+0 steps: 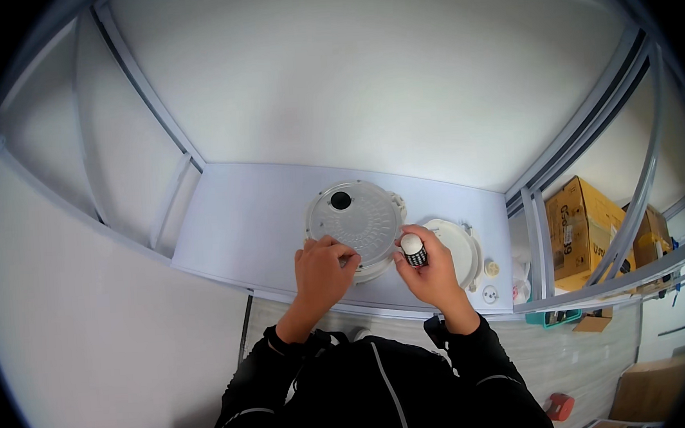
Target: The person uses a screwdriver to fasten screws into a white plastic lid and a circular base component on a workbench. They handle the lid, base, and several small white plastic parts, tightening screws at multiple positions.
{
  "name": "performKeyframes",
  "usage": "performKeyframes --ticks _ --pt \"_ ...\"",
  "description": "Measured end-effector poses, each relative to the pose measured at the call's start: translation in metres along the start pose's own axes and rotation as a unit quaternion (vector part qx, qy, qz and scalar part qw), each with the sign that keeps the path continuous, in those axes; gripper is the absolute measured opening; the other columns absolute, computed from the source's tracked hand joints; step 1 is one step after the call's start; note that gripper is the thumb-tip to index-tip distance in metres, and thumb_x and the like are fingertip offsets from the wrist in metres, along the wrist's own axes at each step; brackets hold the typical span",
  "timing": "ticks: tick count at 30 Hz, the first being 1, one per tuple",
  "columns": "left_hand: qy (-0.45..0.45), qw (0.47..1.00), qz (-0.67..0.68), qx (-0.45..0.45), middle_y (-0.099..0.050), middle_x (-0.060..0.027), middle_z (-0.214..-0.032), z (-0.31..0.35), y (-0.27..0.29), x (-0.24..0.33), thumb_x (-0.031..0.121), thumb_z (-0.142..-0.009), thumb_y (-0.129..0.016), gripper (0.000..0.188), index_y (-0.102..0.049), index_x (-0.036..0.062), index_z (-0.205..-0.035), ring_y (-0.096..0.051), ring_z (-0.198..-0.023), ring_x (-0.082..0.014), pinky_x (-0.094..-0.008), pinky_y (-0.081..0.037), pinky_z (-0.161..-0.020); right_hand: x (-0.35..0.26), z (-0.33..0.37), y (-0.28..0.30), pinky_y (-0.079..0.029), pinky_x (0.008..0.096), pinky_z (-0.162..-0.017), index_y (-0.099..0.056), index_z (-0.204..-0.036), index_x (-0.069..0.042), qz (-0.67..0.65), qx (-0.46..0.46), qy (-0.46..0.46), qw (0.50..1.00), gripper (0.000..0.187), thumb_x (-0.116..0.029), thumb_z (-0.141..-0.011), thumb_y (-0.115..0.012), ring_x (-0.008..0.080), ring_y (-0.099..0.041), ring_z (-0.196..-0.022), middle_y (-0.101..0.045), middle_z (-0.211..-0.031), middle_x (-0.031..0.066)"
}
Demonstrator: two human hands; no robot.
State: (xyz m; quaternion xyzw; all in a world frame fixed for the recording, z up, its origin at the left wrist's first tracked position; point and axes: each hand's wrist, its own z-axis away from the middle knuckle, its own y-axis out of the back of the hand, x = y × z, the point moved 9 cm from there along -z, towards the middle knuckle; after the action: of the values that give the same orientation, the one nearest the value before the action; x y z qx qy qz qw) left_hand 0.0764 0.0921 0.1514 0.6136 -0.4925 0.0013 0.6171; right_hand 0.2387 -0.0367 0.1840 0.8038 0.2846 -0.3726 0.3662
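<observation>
The right hand [432,275] is gripping a black-and-white cylinder [414,250], white end up, near the right edge of a round unit [368,222]; the left hand [324,271] is curling its fingers at the near rim, though I cannot tell whether it is holding anything; the unit is lying on the pale table [233,213], probably being light, stiff and slick, its rim likely offering the best hold; one cylinder, one unit, one round white part [456,250] and two small round pieces [492,268] are showing.
</observation>
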Motion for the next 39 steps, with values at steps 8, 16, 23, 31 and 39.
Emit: performKeyframes --ticks 8,16,23,31,39 --pt "-0.090 0.995 -0.035 -0.005 -0.072 -0.0068 -0.106 0.002 -0.003 0.017 0.017 -0.094 -0.073 0.011 -0.073 0.0080 -0.098 -0.063 -0.102 -0.0307 -0.0466 -0.047 -0.093 -0.008 0.005 0.012 -0.054 0.0289 -0.075 -0.050 -0.140 -0.003 -0.079 0.058 0.032 0.995 0.050 -0.011 -0.098 -0.076 0.0156 -0.066 -0.086 -0.071 -0.112 0.0129" --pt "-0.065 0.960 0.268 -0.041 -0.076 -0.0128 -0.100 0.000 0.006 -0.003 0.008 -0.103 -0.066 0.007 -0.065 0.0011 -0.105 -0.074 -0.092 -0.0280 -0.0373 -0.057 -0.080 -0.042 0.005 0.029 -0.054 0.0288 -0.076 -0.033 -0.145 -0.005 -0.193 0.172 0.085 0.962 0.052 -0.030 -0.109 -0.060 0.0151 -0.058 -0.094 -0.060 -0.126 0.0206" --pt "-0.130 0.929 0.342 -0.050 -0.079 -0.0126 -0.103 -0.007 0.016 0.005 0.006 -0.101 -0.071 0.012 -0.073 0.0007 -0.111 -0.078 -0.093 -0.0204 -0.0304 -0.059 -0.079 -0.062 0.015 0.038 -0.053 0.0352 -0.084 -0.032 -0.150 -0.008 -0.095 0.257 0.111 0.955 0.059 -0.049 -0.111 -0.052 0.0182 -0.059 -0.092 -0.061 -0.123 0.0192" --pt "-0.071 0.830 0.548 -0.077 -0.079 -0.0159 -0.112 -0.007 0.009 -0.029 -0.001 -0.101 -0.069 0.013 -0.073 -0.0057 -0.113 -0.077 -0.103 -0.0190 -0.0291 -0.061 -0.088 -0.063 0.028 0.025 -0.056 0.0376 -0.089 -0.033 -0.150 -0.006 -0.173 0.314 0.088 0.929 0.061 -0.047 -0.111 -0.054 0.0227 -0.065 -0.100 -0.062 -0.121 0.0206" --pt "-0.074 0.814 0.567 -0.103 -0.076 -0.0222 -0.117 -0.003 0.008 -0.047 -0.005 -0.103 -0.064 0.018 -0.071 -0.0062 -0.120 -0.077 -0.103 -0.0269 -0.0347 -0.062 -0.090 -0.064 0.037 -0.004 -0.052 0.0377 -0.096 -0.036 -0.148 -0.004 -0.189 0.296 0.089 0.932 0.057 -0.045 -0.112 -0.052 0.0242 -0.064 -0.102 -0.061 -0.121 0.0210"
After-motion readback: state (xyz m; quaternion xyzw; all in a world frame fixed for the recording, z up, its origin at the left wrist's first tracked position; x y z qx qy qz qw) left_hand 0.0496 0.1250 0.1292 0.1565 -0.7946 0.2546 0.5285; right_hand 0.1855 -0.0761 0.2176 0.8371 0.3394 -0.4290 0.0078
